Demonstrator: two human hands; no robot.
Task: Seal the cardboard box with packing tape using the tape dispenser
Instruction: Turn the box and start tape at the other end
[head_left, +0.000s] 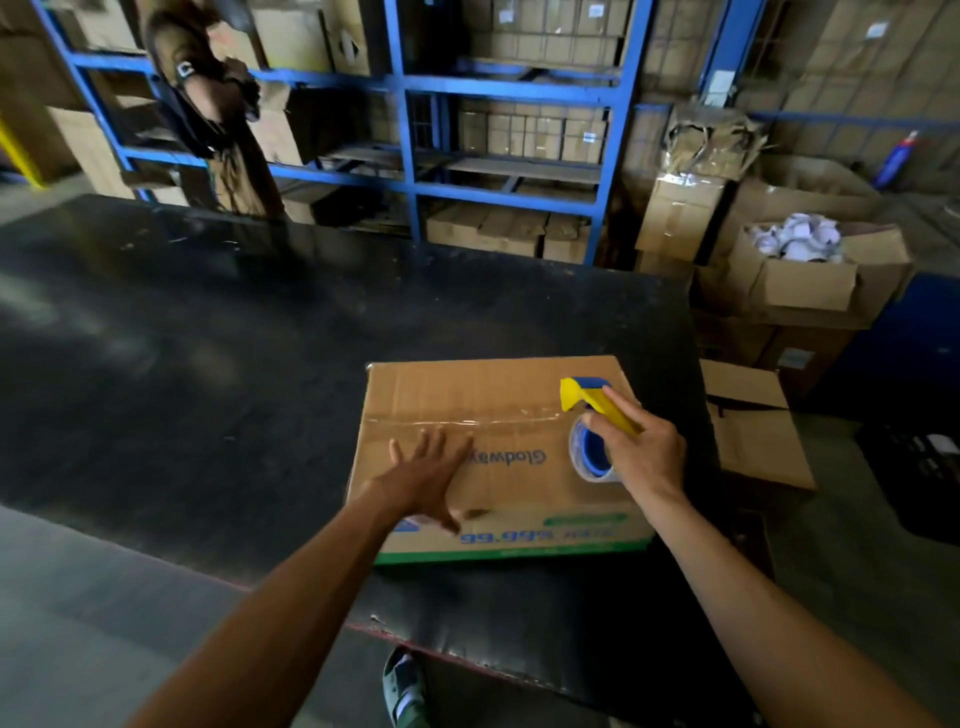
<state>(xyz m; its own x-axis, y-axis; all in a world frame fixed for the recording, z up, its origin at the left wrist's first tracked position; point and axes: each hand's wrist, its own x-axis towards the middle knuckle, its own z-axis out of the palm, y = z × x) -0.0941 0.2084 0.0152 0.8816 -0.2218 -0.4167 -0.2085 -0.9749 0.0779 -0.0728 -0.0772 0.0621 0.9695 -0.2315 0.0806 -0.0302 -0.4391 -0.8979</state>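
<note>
A brown cardboard box with blue lettering and a green band lies flaps closed near the front right of the black table. Clear tape runs along its centre seam from the left edge towards the right. My left hand lies flat on the box top just below the seam, fingers spread. My right hand grips the yellow handle of the yellow and blue tape dispenser. The dispenser's head rests on the box near the right end of the seam, its tape roll facing me.
A person stands at the table's far left side. Blue shelving stacked with cartons fills the background. Open cartons and a flat box are piled right of the table. My shoe shows below the table's front edge.
</note>
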